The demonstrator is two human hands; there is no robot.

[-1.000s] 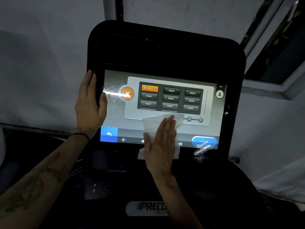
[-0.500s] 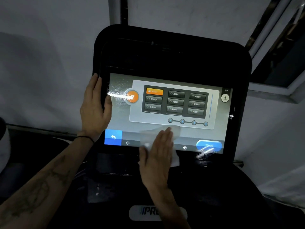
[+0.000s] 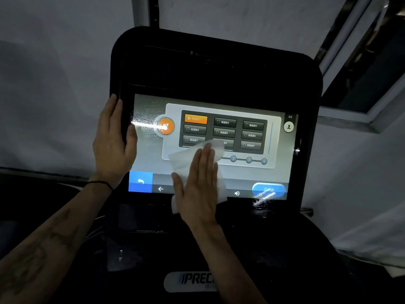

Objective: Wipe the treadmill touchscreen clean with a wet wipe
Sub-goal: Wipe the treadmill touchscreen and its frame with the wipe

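The lit treadmill touchscreen (image 3: 278, 170) sits in a black console and shows a grid of dark buttons. My right hand (image 3: 200, 183) lies flat with its fingers together, pressing a white wet wipe (image 3: 182, 159) against the lower middle of the screen. The wipe sticks out above the fingertips and below the palm. My left hand (image 3: 114, 141) grips the left edge of the console frame (image 3: 219, 69), thumb resting on the glass. Wet streaks glint at the left of the screen and at the lower right corner.
Grey walls stand behind the console, with a window frame (image 3: 359, 119) at the upper right. A dark treadmill dashboard with a logo plate (image 3: 188, 281) lies below the screen. A black band circles my left wrist.
My right hand slid down the screen with the wipe, then came back up to the button grid. My left hand stayed on the frame. The camera shifted slightly.
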